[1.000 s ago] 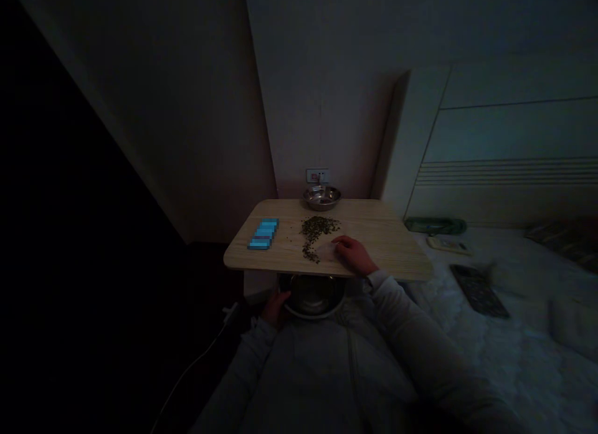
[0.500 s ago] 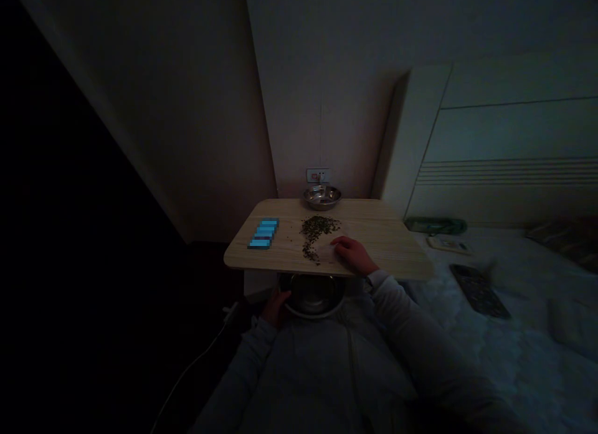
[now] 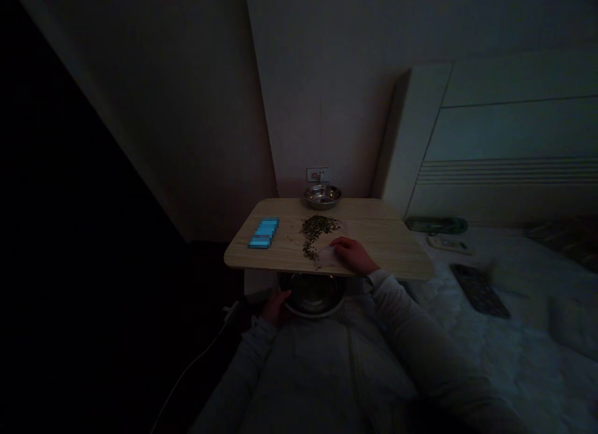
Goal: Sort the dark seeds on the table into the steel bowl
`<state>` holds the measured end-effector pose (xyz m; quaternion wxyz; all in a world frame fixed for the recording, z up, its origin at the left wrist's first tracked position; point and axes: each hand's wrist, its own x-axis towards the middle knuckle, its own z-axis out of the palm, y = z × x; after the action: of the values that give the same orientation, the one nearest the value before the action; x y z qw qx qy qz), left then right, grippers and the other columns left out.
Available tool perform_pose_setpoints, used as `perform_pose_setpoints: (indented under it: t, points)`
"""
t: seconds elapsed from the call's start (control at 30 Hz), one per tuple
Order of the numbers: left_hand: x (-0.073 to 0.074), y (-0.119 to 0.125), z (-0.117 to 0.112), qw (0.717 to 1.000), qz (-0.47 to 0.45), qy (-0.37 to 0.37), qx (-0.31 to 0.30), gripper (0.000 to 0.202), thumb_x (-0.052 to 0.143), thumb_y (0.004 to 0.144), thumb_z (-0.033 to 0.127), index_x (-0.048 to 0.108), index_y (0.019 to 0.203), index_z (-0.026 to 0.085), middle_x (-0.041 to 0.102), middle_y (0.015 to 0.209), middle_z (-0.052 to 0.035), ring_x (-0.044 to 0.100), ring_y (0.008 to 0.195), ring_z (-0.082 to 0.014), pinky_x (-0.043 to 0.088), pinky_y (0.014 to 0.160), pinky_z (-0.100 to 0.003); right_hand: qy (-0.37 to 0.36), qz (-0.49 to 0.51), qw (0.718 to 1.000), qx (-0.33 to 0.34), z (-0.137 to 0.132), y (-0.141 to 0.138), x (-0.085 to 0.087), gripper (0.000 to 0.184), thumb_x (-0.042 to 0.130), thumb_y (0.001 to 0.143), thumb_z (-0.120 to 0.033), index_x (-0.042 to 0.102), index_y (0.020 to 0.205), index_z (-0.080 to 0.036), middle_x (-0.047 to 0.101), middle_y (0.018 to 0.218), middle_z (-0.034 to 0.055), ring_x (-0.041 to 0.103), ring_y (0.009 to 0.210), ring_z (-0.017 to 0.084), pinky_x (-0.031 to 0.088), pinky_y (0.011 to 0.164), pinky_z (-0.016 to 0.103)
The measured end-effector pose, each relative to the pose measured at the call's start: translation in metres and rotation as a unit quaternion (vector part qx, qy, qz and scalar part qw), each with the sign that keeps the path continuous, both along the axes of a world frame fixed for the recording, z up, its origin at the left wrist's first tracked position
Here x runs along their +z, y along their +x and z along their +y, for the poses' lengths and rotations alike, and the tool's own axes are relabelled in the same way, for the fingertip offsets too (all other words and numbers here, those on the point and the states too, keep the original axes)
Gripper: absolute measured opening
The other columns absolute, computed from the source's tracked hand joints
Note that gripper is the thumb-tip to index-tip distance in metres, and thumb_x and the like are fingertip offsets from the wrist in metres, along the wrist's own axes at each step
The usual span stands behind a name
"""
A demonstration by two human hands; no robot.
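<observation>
Right hand [image 3: 354, 254] lies knuckles up on the wooden table [image 3: 392, 241], low of frame centre. Its fingers are loosely curled over a pale flat piece [image 3: 326, 253], which touches the near end of the seed heap [image 3: 316, 228]. Whether they grip or only press it cannot be told in this dim light. Left hand [image 3: 275, 307] is closed about the left rim of the lower bowl [image 3: 312, 294], held just beneath the table's near edge.

Progress, as judged: the bulk of the dark heap lies on the tabletop at centre, with a thin trail running toward the near edge. Little appears to be cleared.

Containers: the lower bowl is steel, and its contents cannot be made out. The far bowl [image 3: 322, 196], also steel, stands at the table's back edge below a wall socket [image 3: 317, 174]; its contents are likewise indistinct. A blue object [image 3: 264, 233] lies left of the heap, well apart.
</observation>
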<state>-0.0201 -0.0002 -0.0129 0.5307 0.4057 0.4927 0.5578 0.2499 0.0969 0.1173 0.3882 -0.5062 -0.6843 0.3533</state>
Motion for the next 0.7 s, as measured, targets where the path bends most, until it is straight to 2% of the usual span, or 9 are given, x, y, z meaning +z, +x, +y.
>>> perform_pose_setpoints:
  t: [0.07,0.17,0.27,0.47,0.6,0.7]
  points:
    - [-0.002,0.004,0.002,1.0,0.016,-0.018,0.015,0.038,0.09,0.037,0.02,0.075,0.072,0.023,0.076,0.104,-0.0089,0.053,0.131,-0.0396,0.031,0.119,-0.049,-0.003,-0.001,1.0,0.006,0.0,0.0,0.0,0.026,0.053,0.067,-0.022,0.073,0.084,-0.02,0.069,0.073,0.0001,0.06,0.073,0.018,0.047,0.074,0.03]
    - [-0.005,0.01,0.006,0.999,-0.006,-0.039,0.015,0.035,0.086,0.054,0.037,0.076,0.083,0.021,0.077,0.103,-0.0088,0.06,0.123,-0.0361,0.039,0.113,-0.049,-0.005,0.001,1.0,0.014,0.0,-0.001,0.001,0.026,0.052,0.067,-0.022,0.073,0.083,-0.02,0.069,0.075,0.0008,0.061,0.076,0.019,0.048,0.077,0.031]
    - [-0.004,0.012,0.005,0.999,-0.024,-0.04,0.007,0.039,0.079,0.064,0.046,0.076,0.094,0.021,0.078,0.101,-0.0095,0.065,0.116,-0.0342,0.046,0.106,-0.05,-0.009,0.001,1.0,0.014,-0.001,-0.001,0.002,0.027,0.052,0.066,-0.021,0.073,0.082,-0.02,0.069,0.076,0.001,0.06,0.077,0.019,0.047,0.077,0.031]
    - [0.006,0.007,-0.002,1.0,-0.014,-0.019,-0.003,0.035,0.084,0.059,0.039,0.076,0.089,0.022,0.077,0.107,-0.0097,0.062,0.121,-0.0336,0.044,0.109,-0.046,-0.009,0.007,1.0,0.019,-0.002,-0.001,0.002,0.026,0.051,0.065,-0.023,0.072,0.08,-0.021,0.068,0.075,0.0005,0.059,0.077,0.019,0.046,0.077,0.031]
    - [0.014,0.005,-0.005,0.999,0.039,-0.011,-0.016,0.034,0.084,0.058,0.041,0.076,0.087,0.024,0.077,0.108,-0.0092,0.061,0.122,-0.0344,0.044,0.11,-0.049,-0.023,0.019,0.999,0.022,-0.003,-0.001,0.003,0.026,0.051,0.064,-0.024,0.071,0.079,-0.02,0.066,0.072,-0.0003,0.057,0.072,0.018,0.045,0.074,0.03]
    - [0.013,0.003,-0.005,0.996,0.093,-0.001,-0.014,0.039,0.089,0.046,0.035,0.076,0.081,0.024,0.076,0.106,-0.0097,0.059,0.124,-0.0377,0.039,0.114,-0.05,-0.027,0.024,0.999,0.021,-0.002,-0.001,0.002,0.026,0.051,0.063,-0.025,0.071,0.079,-0.02,0.065,0.069,-0.0007,0.055,0.069,0.017,0.043,0.07,0.029]
